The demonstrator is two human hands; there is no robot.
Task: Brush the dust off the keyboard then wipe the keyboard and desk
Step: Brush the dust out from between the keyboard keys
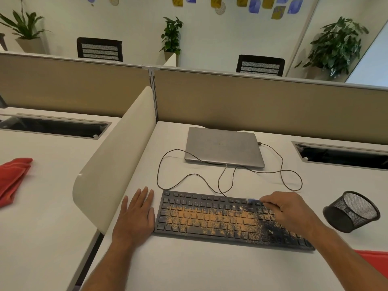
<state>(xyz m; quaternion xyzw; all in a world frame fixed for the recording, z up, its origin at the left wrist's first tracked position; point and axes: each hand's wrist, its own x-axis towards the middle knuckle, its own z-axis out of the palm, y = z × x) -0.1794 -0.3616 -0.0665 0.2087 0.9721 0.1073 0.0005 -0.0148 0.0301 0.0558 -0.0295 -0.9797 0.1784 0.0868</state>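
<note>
A black keyboard [210, 219] lies on the white desk [189, 267], its middle keys covered in orange dust. My right hand [289, 211] hovers over the keyboard's right part and grips a small brush [252, 200] whose blue, blurred tip sits on the upper key rows. My left hand [136, 215] rests flat on the desk, fingers straight, touching the keyboard's left edge. A red cloth [12, 179] lies on the neighbouring desk to the left. Another red thing [375, 263] shows at the lower right edge.
A closed grey laptop [223, 145] lies behind the keyboard, with the keyboard's cable [231, 175] looping across the desk to it. A black mesh pen cup [352, 211] lies tipped on its side at the right. A cream divider [113, 154] bounds the desk on the left.
</note>
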